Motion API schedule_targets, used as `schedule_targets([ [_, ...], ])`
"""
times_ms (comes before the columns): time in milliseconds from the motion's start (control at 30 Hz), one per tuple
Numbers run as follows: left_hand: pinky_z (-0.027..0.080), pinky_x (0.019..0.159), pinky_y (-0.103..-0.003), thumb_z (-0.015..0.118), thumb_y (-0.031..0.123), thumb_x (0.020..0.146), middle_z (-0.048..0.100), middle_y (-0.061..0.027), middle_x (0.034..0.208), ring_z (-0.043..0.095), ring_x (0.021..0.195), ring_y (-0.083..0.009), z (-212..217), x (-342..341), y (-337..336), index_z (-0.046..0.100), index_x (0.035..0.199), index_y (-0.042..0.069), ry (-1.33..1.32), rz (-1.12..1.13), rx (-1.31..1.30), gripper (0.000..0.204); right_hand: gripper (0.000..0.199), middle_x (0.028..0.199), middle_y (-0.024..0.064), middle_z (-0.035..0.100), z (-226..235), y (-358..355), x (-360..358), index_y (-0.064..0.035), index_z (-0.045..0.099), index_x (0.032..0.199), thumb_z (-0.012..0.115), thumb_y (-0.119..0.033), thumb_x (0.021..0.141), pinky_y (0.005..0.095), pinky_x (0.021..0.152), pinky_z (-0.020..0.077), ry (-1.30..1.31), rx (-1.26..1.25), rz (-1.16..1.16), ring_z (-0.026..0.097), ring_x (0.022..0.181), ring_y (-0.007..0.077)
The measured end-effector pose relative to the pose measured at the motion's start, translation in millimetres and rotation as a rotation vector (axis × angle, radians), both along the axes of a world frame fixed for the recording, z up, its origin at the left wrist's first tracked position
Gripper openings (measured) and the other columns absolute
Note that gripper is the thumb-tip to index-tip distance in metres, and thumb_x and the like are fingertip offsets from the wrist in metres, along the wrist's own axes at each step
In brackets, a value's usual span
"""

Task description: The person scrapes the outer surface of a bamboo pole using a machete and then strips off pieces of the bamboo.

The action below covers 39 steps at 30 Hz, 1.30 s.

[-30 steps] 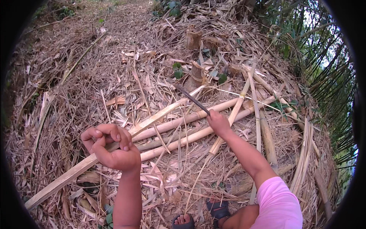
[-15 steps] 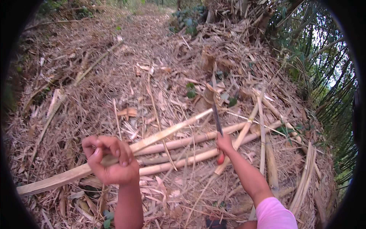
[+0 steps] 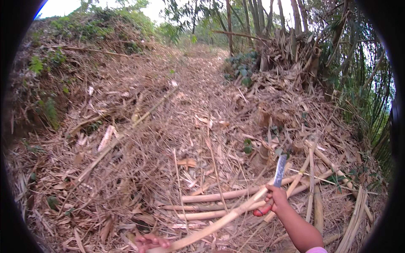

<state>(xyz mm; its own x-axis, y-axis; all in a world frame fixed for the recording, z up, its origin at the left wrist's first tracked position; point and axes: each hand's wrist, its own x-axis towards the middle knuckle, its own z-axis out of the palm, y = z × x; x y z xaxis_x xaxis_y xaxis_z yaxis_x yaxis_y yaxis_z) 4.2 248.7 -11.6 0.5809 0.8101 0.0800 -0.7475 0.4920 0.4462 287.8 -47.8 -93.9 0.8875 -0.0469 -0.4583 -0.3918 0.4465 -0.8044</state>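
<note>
Bamboo strip (image 3: 219, 223) lies slanted over the dry leaf litter (image 3: 139, 168), its near end in the left hand (image 3: 149, 242), whose fingers curl around it. It looks long, light, stiff and springy with sharp edges; best gripped near the end. The right hand (image 3: 273, 198) closes on a knife (image 3: 279, 170), blade raised

**Person's body: bare hands, pink sleeve edge**

Right hand (image 3: 273, 198) bare, no glove, no ring or watch seen. Bare forearm runs to the lower right of the frame. Pink short-sleeve fabric edge (image 3: 315, 250) just shows at the bottom edge, plain. Left hand (image 3: 149, 242) at bottom centre, bare, only fingers in view, cut by the frame edge.
</note>
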Motion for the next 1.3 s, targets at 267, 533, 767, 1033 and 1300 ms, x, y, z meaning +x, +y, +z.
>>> schedule_targets([
  [267, 0.049, 0.082, -0.044, 0.051, 0.048, 0.095, 0.064, -0.0134, 0.091, 0.062, 0.089, -0.0263, 4, -43, -57, 0.06, 0.104, 0.002, 0.439, -0.107, -0.151, 0.047, 0.018, 0.067, 0.0018, 0.049, 88, 18, -51, -0.0074, 0.048, 0.087, 0.066, -0.004, 0.087, 0.0293, 0.038, 0.04, -0.08, -0.029, 0.049, 0.044, 0.045, 0.0099],
  [533, 0.05, 0.079, -0.038, 0.057, 0.037, 0.096, 0.063, -0.0135, 0.09, 0.061, 0.082, -0.0239, 62, -37, -70, 0.058, 0.107, 0.0, 0.826, -0.489, 1.295, 0.039, 0.015, 0.064, 0.0025, 0.048, 129, 27, -110, -0.003, 0.05, 0.089, 0.064, 0.002, 0.087, 0.0285, 0.035, 0.0398, -0.211, -0.017, 0.191, 0.044, 0.043, 0.0099],
  [767, 0.049, 0.085, -0.039, 0.055, 0.037, 0.098, 0.065, -0.0179, 0.102, 0.061, 0.096, -0.0273, 78, 55, -123, 0.06, 0.114, 0.002, 0.816, -0.795, 1.491, 0.039, 0.014, 0.069, 0.0037, 0.057, 103, -1, -175, -0.0045, 0.058, 0.1, 0.066, -0.009, 0.089, 0.0279, 0.043, 0.041, -0.374, -0.103, 0.251, 0.053, 0.051, 0.0159],
  [1033, 0.042, 0.103, -0.042, 0.044, 0.044, 0.101, 0.06, -0.0227, 0.126, 0.056, 0.119, -0.0336, -35, 73, -204, 0.053, 0.133, 0.001, 0.848, -0.793, 1.665, 0.054, 0.014, 0.064, 0.0016, 0.056, 72, -82, -189, -0.0046, 0.06, 0.087, 0.067, -0.016, 0.091, 0.0285, 0.043, 0.0389, -0.468, -0.291, 0.358, 0.05, 0.049, 0.0105],
  [1300, 0.049, 0.081, -0.042, 0.049, 0.043, 0.099, 0.068, -0.0145, 0.106, 0.062, 0.094, -0.0249, -53, 70, -254, 0.065, 0.115, 0.001, 0.819, -0.829, 1.323, 0.048, 0.034, 0.073, 0.0171, 0.065, 78, -144, -184, -0.0004, 0.066, 0.095, 0.055, -0.032, 0.097, 0.0428, 0.064, 0.0476, -0.685, -0.846, 0.348, 0.063, 0.067, 0.0322],
])
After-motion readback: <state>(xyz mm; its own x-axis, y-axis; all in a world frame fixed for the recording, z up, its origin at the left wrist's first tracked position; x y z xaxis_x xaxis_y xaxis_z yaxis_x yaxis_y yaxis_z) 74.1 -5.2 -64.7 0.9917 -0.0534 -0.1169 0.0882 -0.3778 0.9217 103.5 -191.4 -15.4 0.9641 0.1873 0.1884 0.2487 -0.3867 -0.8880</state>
